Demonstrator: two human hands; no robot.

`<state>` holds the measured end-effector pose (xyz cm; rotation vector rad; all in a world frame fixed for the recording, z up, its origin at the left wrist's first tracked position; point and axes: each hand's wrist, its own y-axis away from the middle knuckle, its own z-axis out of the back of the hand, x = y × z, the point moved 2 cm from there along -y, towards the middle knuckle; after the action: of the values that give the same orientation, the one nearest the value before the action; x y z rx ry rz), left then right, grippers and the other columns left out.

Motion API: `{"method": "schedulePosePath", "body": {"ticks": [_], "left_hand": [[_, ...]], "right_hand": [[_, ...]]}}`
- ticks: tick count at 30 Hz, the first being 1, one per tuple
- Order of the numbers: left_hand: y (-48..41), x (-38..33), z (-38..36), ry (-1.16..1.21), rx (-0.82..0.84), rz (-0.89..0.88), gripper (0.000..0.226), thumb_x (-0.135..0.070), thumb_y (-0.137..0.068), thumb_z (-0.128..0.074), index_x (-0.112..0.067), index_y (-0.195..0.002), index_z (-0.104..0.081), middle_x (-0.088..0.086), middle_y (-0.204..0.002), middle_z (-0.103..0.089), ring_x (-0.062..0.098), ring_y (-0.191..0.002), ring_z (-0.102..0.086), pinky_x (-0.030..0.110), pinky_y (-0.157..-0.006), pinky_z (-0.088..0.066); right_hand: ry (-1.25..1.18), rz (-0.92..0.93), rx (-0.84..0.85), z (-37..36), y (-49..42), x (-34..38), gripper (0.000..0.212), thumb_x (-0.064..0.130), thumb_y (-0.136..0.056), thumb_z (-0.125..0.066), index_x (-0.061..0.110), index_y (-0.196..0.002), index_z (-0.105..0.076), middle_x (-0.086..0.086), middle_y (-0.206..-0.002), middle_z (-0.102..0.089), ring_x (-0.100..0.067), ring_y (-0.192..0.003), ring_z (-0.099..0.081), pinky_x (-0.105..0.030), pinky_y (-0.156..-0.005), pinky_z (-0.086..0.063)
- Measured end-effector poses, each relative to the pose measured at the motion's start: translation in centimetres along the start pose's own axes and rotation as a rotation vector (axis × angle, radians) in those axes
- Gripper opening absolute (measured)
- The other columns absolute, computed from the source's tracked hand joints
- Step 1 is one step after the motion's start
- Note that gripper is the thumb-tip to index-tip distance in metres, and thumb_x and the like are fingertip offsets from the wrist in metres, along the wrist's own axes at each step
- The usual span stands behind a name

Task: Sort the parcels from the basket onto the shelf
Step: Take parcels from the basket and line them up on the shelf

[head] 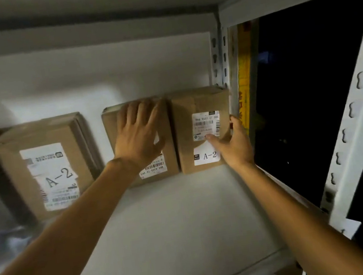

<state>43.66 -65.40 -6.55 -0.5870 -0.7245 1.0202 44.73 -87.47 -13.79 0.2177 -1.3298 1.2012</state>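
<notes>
Brown parcels (199, 104) with white, black-printed labels (52, 175) on a pale grey shelf (165, 222); right of the shelf, a yellow strip (244, 69) lettered red.

free: shelf (176, 220) front (wide) | blocked: rear, three parcels (39, 168) in row

A single wide-angle view from the camera on your head faces forward and a little downward into one bay of the shelf (176, 220). It sits close enough that both your forearms enter from the bottom edge, at 7 and 5 o'clock, and reach to mid-frame. Your left hand (139, 139) lies just at 9 o'clock of centre, your right hand (236, 145), holding the right parcel (198, 101), at 3 o'clock, and the white upright (361, 115) runs slanted down the right side from 2 to 5 o'clock.
</notes>
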Motion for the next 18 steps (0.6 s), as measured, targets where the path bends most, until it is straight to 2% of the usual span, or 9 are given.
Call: {"method": "schedulePosePath", "body": {"ticks": [3, 7, 12, 15, 18], "left_hand": [[0.5, 0.5, 0.0, 0.013, -0.001, 0.023, 0.091, -0.032, -0.066, -0.075, -0.014, -0.144, -0.031, 0.014, -0.135, -0.041, 0.038, -0.128, -0.031, 0.052, -0.115, -0.013], [2.0, 2.2, 0.8, 0.024, 0.01, 0.028, 0.092, -0.033, -0.069, -0.072, -0.014, -0.148, -0.027, 0.014, -0.142, -0.036, 0.037, -0.135, -0.024, 0.049, -0.117, -0.002], [3.2, 3.2, 1.4, -0.035, 0.026, 0.057, 0.092, -0.032, -0.07, -0.07, -0.013, -0.148, -0.024, 0.016, -0.143, -0.035, 0.038, -0.136, -0.024, 0.051, -0.117, -0.006], [3.8, 3.9, 1.7, -0.064, 0.044, 0.049, 0.091, -0.033, -0.072, -0.069, -0.013, -0.149, -0.023, 0.017, -0.144, -0.034, 0.038, -0.137, -0.023, 0.05, -0.117, -0.004], [4.3, 4.5, 2.1, -0.08, 0.047, 0.038, 0.088, -0.03, -0.073, -0.067, -0.012, -0.149, -0.025, 0.018, -0.144, -0.036, 0.039, -0.137, -0.026, 0.051, -0.117, -0.006]], "right_hand": [[-0.001, 0.022, 0.079, -1.9, 0.0, 0.9, 0.076, 0.047, -0.076, -0.075, 0.023, -0.14, -0.041, 0.0, -0.132, -0.056, -0.023, -0.117, -0.056, -0.038, -0.09, -0.05], [-0.05, 0.021, 0.106, -3.2, 0.6, 1.6, 0.074, 0.045, -0.077, -0.075, 0.024, -0.14, -0.042, 0.001, -0.132, -0.057, -0.022, -0.121, -0.054, -0.035, -0.093, -0.046], [-0.092, 0.035, 0.105, -4.2, 1.8, 2.7, 0.069, 0.042, -0.074, -0.079, 0.026, -0.133, -0.045, 0.005, -0.124, -0.063, -0.018, -0.113, -0.059, -0.037, -0.093, -0.05], [-0.083, 0.023, 0.086, -4.7, 2.4, 3.1, 0.066, 0.046, -0.073, -0.079, 0.024, -0.126, -0.047, 0.006, -0.119, -0.065, -0.019, -0.108, -0.061, -0.029, -0.085, -0.047], [-0.071, 0.008, 0.099, -5.0, 2.8, 3.6, 0.063, 0.047, -0.072, -0.078, 0.023, -0.122, -0.047, 0.006, -0.116, -0.066, -0.02, -0.106, -0.062, -0.033, -0.088, -0.049]]}}
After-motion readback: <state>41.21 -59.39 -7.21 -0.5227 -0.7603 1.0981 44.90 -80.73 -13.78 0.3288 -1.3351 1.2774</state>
